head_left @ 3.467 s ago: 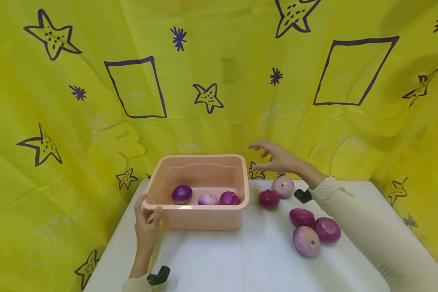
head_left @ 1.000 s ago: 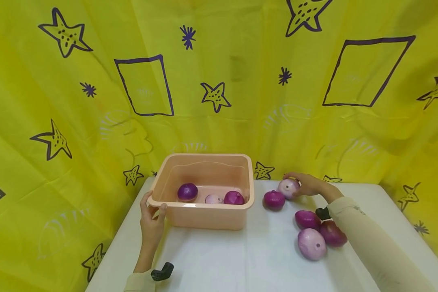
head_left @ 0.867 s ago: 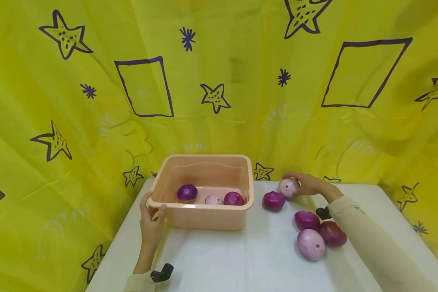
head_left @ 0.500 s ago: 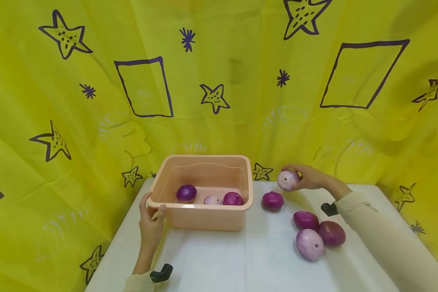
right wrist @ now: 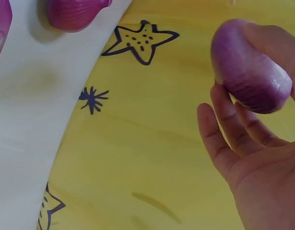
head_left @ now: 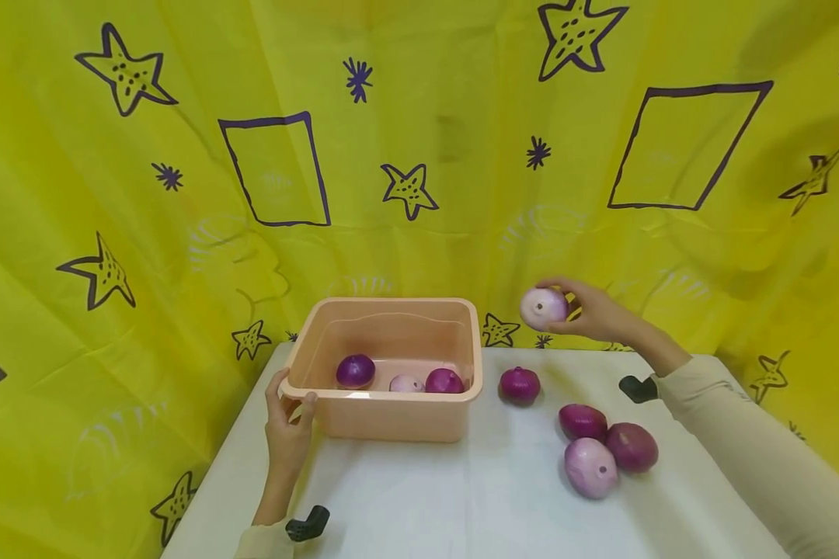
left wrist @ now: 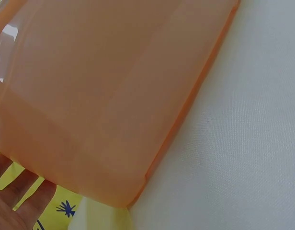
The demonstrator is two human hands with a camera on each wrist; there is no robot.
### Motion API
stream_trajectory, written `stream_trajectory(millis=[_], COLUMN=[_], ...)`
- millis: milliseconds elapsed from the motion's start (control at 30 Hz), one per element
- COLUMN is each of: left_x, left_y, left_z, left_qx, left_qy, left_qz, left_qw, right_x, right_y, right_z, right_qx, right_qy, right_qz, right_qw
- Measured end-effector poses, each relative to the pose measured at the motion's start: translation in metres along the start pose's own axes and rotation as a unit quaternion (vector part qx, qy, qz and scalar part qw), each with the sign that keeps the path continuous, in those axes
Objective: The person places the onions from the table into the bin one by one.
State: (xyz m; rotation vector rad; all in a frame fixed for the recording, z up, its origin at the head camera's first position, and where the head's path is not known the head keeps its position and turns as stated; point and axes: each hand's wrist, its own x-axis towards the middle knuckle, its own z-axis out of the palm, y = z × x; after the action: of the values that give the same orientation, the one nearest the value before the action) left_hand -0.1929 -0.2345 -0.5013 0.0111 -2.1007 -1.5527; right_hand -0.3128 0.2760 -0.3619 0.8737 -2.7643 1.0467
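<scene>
A pale purple onion (head_left: 541, 309) is pinched between the thumb and fingers of my right hand (head_left: 596, 314), raised above the table's back edge. The right wrist view shows this onion's smooth, shiny side, with the thumb on one side and fingertips on the other. My left hand (head_left: 288, 436) grips the near left corner of a peach plastic tub (head_left: 391, 419), thumb at the front rim. Inside the tub lie a dark purple onion (head_left: 356, 372), a pale onion (head_left: 406, 383) and a magenta onion (head_left: 444, 381), the last two partly hidden by the front wall.
Right of the tub sits a single red onion (head_left: 520, 385) on the white table (head_left: 419, 497). Nearer the right sleeve, three onions cluster: a magenta one (head_left: 583, 421), a darker one (head_left: 632, 447) and a pale one (head_left: 590, 468). A yellow patterned curtain (head_left: 447, 256) hangs behind.
My right hand has come down from beside the tub, taken hold of the pale onion at the back and lifted it up and slightly left. My left hand stays on the tub.
</scene>
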Motion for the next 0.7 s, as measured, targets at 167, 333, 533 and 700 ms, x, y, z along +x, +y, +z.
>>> stream_trajectory(millis=[167,333,533,700], left_x=[-0.001,-0.001,-0.002,-0.002], left_y=[-0.001,0.000,-0.001,-0.001], left_z=[-0.001,0.000,0.001,0.001], left_qx=[0.003,-0.004,-0.007,-0.002], left_qy=[0.000,-0.001,0.001,0.002], left_qz=[0.002,-0.002,0.000,-0.002], left_qw=[1.0000,1.0000,1.0000,1.0000], right_x=[0.004,0.007,0.009,0.017], right_y=[-0.010,-0.017,-0.020,-0.027], right_z=[-0.004,-0.007,-0.006,-0.003], right_qx=[-0.010,-0.016,-0.012,-0.012], right_qy=[0.030,0.046,0.046,0.042], right_qz=[-0.001,-0.013,-0.017,-0.030], right_qw=[1.000,0.999,0.999,0.999])
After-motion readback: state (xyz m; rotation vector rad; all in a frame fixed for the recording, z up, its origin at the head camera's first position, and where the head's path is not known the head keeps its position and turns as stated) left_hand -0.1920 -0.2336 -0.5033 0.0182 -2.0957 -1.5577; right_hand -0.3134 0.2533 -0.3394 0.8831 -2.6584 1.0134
